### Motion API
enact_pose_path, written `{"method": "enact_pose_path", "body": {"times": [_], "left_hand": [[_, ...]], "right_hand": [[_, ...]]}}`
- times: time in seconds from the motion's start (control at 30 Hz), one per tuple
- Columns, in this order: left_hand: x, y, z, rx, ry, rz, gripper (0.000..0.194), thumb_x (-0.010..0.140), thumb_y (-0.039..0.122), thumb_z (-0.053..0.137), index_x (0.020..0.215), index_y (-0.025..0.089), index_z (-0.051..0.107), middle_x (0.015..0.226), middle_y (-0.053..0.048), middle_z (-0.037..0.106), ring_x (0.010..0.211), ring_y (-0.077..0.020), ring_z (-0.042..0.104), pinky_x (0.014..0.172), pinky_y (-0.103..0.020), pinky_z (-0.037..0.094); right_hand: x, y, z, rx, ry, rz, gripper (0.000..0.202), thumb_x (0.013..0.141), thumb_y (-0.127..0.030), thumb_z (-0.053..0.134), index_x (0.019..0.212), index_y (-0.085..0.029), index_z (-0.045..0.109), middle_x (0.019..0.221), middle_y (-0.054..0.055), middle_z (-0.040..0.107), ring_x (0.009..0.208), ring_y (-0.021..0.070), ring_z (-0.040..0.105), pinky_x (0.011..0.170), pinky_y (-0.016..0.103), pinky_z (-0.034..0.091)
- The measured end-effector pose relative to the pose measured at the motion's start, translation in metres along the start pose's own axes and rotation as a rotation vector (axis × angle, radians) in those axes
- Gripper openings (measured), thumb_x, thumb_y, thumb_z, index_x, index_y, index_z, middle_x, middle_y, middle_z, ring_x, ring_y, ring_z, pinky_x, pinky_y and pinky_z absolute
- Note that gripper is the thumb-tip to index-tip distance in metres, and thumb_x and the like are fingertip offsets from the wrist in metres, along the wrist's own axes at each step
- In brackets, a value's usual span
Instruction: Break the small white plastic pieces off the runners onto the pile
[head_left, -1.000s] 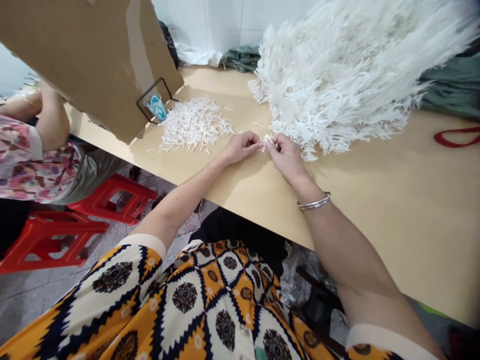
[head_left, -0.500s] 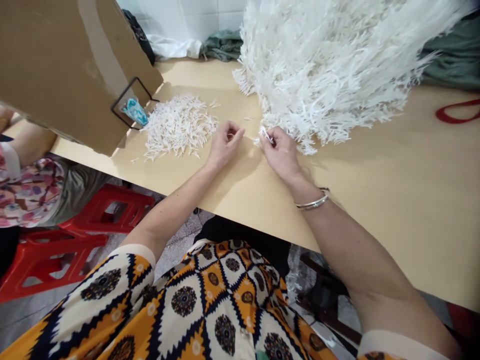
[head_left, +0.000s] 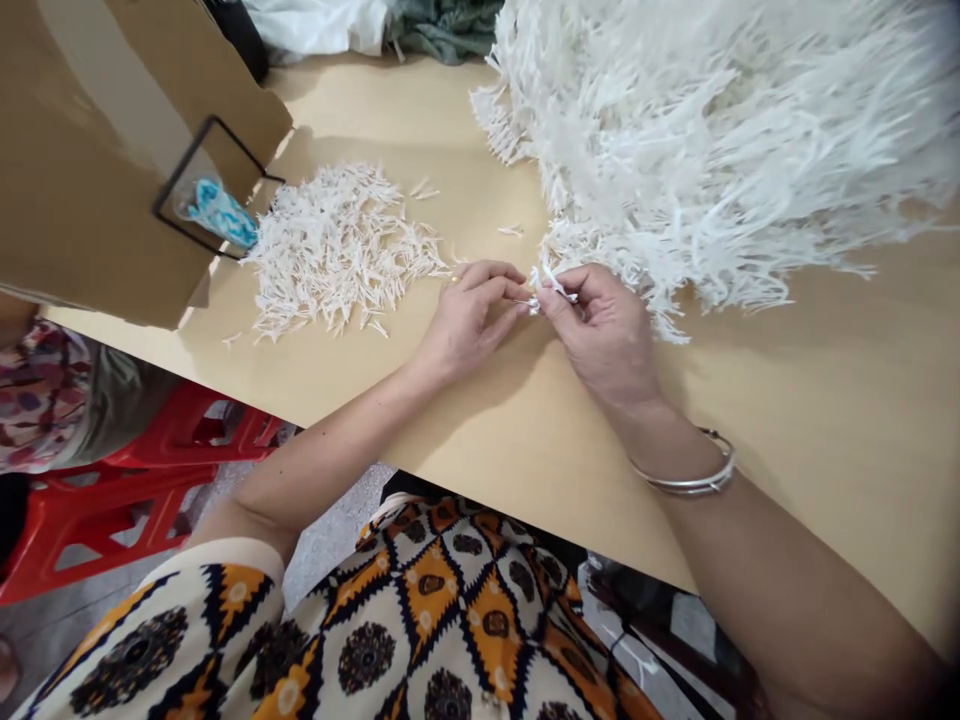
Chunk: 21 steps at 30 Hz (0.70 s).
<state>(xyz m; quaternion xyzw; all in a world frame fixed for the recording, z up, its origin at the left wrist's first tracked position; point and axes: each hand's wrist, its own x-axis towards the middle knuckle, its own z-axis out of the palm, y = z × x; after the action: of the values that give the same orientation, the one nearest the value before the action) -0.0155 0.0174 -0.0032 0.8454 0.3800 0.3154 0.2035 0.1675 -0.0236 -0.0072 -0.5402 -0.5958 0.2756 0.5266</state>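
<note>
– Head view first: what is in your grip?

– Your right hand pinches a thin, curled white strip between thumb and forefinger, over the smooth, pale tan tabletop.

– Which way does it point?

– Its long axis slants across your fingertips: one end sticks out up and to the left, the other runs down to the right, against your forefinger. A small, frilly white tuft sits just left of your thumb tip; whether it is part of the strip, I cannot tell.

– And your left hand?

– Fingers bent, tips drawn close together right beside the tuft. Whether they pinch it, I cannot tell.

– What lies around your work?

– A loose heap of short, slender white pieces left of it, and a big, feathery mound of long white strands to the right and beyond, close to your right hand.
</note>
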Motion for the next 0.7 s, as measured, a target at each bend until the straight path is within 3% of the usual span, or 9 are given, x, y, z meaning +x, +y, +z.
{"method": "enact_pose_path", "body": {"times": [0.13,0.3,0.53,0.7], "left_hand": [[0.000,-0.001,-0.003,-0.069,-0.014,0.003,0.023,0.109,0.043,0.058,0.101,0.024,0.067,0.121,-0.008,0.075,0.116,-0.0191,0.068,0.111,-0.038,0.049],[-0.001,0.002,-0.007,-0.131,-0.080,-0.007,0.019,0.109,0.038,0.056,0.097,0.024,0.063,0.106,-0.002,0.075,0.103,-0.0180,0.068,0.103,-0.039,0.049],[0.003,-0.002,-0.006,-0.170,-0.121,0.019,0.021,0.108,0.037,0.055,0.092,0.024,0.061,0.103,-0.003,0.072,0.100,-0.0188,0.068,0.100,-0.039,0.050],[0.001,-0.003,-0.007,-0.265,-0.133,0.073,0.026,0.107,0.044,0.058,0.093,0.023,0.063,0.103,-0.005,0.074,0.099,-0.0195,0.069,0.100,-0.039,0.050]], "right_hand": [[0.001,0.004,-0.001,0.018,0.005,0.009,0.018,0.096,-0.042,0.072,0.087,-0.029,0.065,0.086,0.003,0.066,0.081,0.0212,0.060,0.080,0.042,0.052],[0.002,0.008,0.002,-0.081,0.062,-0.014,0.026,0.096,-0.049,0.071,0.083,-0.030,0.059,0.078,0.004,0.061,0.072,0.0215,0.057,0.074,0.044,0.053],[0.000,0.009,0.013,-0.205,0.114,-0.021,0.027,0.099,-0.041,0.067,0.081,-0.029,0.050,0.077,0.004,0.059,0.075,0.0246,0.060,0.085,0.049,0.054],[0.007,0.029,0.017,-0.304,0.151,-0.015,0.021,0.101,-0.037,0.063,0.086,-0.028,0.052,0.082,0.005,0.062,0.083,0.0268,0.064,0.089,0.050,0.052]]}}
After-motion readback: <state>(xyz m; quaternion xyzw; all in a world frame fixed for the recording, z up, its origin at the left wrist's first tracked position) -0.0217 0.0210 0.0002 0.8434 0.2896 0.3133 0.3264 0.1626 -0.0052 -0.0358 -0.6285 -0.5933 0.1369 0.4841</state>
